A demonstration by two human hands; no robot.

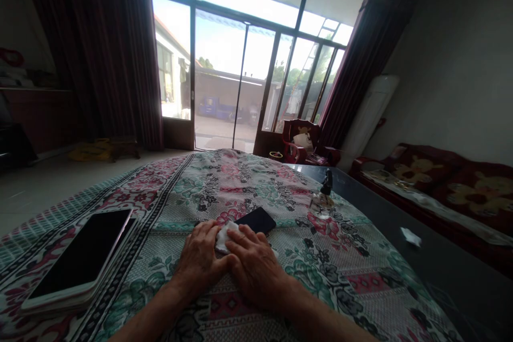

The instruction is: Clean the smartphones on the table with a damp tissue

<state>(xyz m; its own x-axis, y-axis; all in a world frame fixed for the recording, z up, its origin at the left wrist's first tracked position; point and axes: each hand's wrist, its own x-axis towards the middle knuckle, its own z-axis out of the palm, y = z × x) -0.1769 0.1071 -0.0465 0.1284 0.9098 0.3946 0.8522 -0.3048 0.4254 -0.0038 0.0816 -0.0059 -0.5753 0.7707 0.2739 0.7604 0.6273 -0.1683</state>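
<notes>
Left hand (202,256) and right hand (256,264) palms down, fingers by white wad (227,239), maybe to steady it (can't tell if either pinches). Wad beside black phone (258,220), flat on flowery cloth (184,235), likely so phone won't tip.

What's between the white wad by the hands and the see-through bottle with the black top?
Part of the right hand, the dark phone, then bare patterned cloth. The head view shows that.
</notes>
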